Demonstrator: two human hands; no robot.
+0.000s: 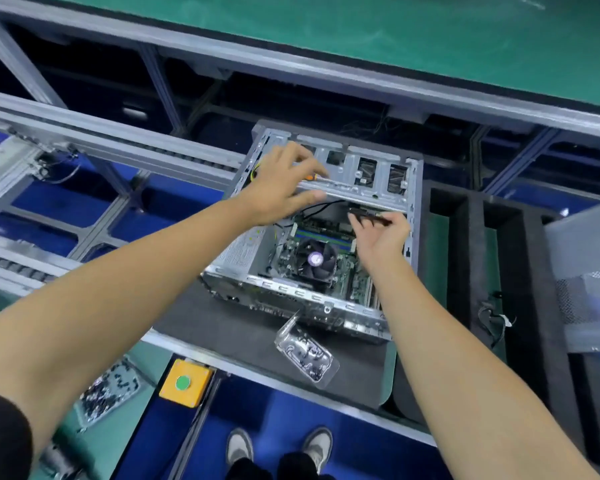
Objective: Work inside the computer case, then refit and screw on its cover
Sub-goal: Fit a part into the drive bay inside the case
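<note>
At the centre of the frame the computer case [312, 237] lies open on a dark mat on the bench [326, 15], its side cover off. A perforated grey panel [582, 278] at the right edge may be that cover, though I cannot be sure. The left hand [284, 188] reaches over the upper rail of the case, fingers curled round an orange-handled screwdriver [321, 177] whose shaft lies along the rail. The right hand [381, 233] pinches a dark, flat part [366, 213] just below that rail, above the motherboard and its fan [315, 261].

To do this step well, I judge the right hand should hold the part square to its seat while the left brings the tip in straight, keeping clear of the black cable [321, 205] nearby. A clear plastic tray of screws [307, 351] lies in front of the case, within easy reach.

What the dark part is, a drive or a connector, is too blurred to tell. The screwdriver tip and any screw are hidden or smeared, and the left fingertips are unclear.
</note>
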